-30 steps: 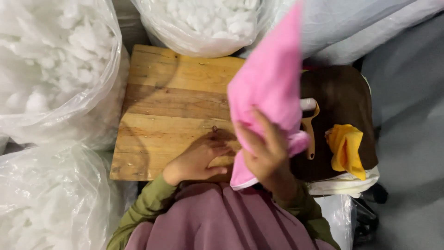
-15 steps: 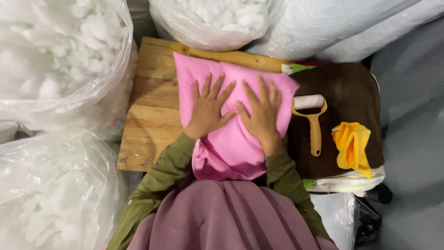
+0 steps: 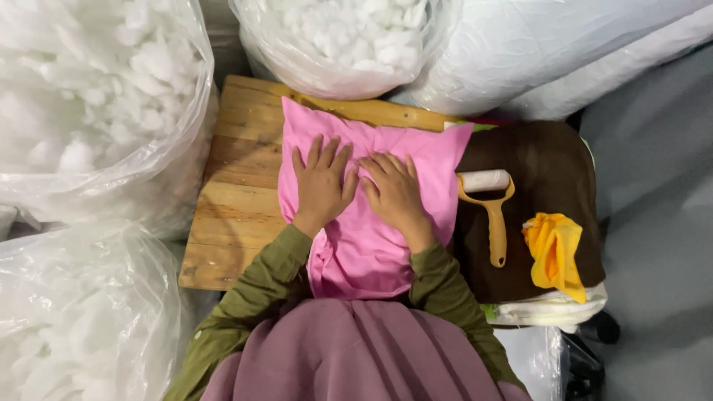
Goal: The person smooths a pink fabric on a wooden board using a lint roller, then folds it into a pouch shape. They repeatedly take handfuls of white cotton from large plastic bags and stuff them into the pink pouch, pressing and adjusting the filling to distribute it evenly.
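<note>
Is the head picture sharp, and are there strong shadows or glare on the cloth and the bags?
Head view: sharp overall, no motion blur; both hands, left and right, show clear fingers on the pink cloth. Light is soft and even, with only faint shadows beside the hands. The clear bags of white filling carry mild sheen, not harsh glare. The lint roller is crisp too.

Hands (image 3: 360,189) now closer together on pink cloth (image 3: 371,238)

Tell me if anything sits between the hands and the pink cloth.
Nothing does. The left hand and right hand lie flat on the pink fabric cover, spread over the wooden board.
</note>
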